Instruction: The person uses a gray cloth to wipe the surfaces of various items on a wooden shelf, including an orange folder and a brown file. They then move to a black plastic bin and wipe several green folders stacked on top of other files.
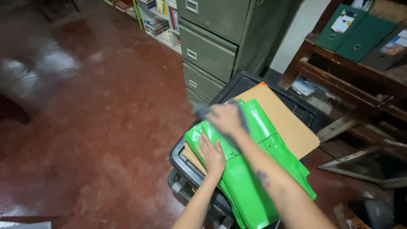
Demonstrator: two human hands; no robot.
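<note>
Your left hand (pixel 210 155) presses flat on the green plastic panel (pixel 250 169) at lower centre while your right hand (pixel 227 118) grips a grey cloth (pixel 202 111) against it, and hard wiping could slide the panel off the black bin (pixel 254 85).

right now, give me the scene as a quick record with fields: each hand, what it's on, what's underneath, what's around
left hand: flat, palm down, pressing on the glossy green plastic folder
right hand: gripping a grey cloth against the upper part of the green folder
under the folder: brown manila envelope, partly covered
support: black plastic bin, the stack lies across its top
behind: grey-green metal filing cabinet
right side: wooden shelf holding green binders
floor: dark red, shiny
</note>
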